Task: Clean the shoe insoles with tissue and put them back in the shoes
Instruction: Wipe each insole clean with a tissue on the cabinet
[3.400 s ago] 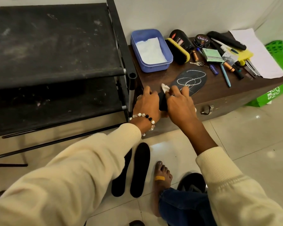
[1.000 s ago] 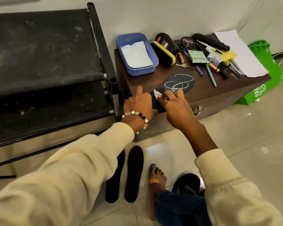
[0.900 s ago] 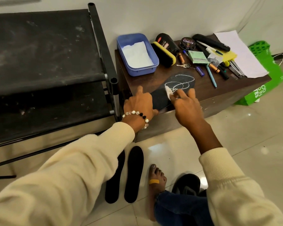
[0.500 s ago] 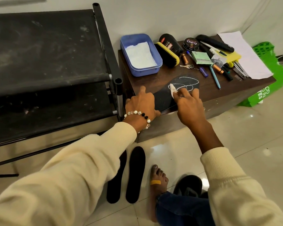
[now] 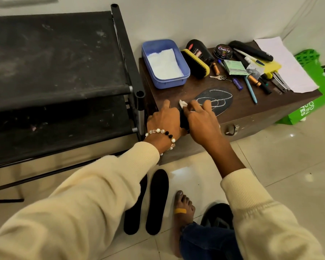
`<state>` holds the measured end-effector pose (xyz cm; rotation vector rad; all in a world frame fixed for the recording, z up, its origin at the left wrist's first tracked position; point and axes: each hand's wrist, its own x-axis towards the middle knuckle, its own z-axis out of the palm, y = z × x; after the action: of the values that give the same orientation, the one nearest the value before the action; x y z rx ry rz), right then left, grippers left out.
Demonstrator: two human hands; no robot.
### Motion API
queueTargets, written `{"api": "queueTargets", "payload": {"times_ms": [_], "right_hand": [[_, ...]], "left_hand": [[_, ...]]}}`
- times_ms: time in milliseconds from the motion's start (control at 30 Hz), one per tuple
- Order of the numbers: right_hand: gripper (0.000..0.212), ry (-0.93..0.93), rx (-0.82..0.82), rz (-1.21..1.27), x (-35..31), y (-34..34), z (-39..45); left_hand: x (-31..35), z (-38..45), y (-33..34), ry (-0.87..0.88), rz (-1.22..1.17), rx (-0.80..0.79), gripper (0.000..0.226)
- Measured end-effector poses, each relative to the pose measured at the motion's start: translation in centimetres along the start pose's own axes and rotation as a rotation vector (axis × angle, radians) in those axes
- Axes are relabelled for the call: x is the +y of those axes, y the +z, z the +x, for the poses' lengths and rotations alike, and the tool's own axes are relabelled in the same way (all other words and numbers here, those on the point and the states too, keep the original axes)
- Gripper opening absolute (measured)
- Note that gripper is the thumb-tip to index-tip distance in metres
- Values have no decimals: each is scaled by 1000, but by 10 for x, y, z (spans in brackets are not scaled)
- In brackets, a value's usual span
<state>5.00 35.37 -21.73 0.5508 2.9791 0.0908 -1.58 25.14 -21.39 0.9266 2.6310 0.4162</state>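
On the dark wooden chest [image 5: 251, 107], from your head view, your left hand [image 5: 164, 119] presses flat on the heel of the black chalk-marked insole [image 5: 217, 99] while your right hand [image 5: 200, 117] pinches a crumpled white tissue [image 5: 183, 104] against it. That heel overhangs the edge; ease your pressure and it may slip onto the 2 black insoles [image 5: 157, 201] below.

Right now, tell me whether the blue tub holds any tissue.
It does: white tissue lies inside the open, lidless blue tub.
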Motion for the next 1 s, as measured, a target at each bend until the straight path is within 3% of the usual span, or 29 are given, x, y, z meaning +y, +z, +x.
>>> {"api": "queueTargets", "payload": {"times_ms": [200,367,533,700,867,1000], "right_hand": [[44,116,5,-41,12,-4,6],[51,-54,-21,-34,-3,0,10],[44,125,8,-45,14,-3,7],[45,-49,-8,-51,-3,-4,-9],[40,84,-17,-127,28,-3,-20],[41,2,-15,-90,11,3,-31]], "left_hand": [[-2,0,0,-1,35,4,53],[0,-3,-3,6,-8,-4,49],[-3,0,0,-2,16,0,53],[1,-3,2,-2,-28,3,50],[2,-3,1,-11,7,3,50],[2,-4,1,-13,5,4,53]]}}
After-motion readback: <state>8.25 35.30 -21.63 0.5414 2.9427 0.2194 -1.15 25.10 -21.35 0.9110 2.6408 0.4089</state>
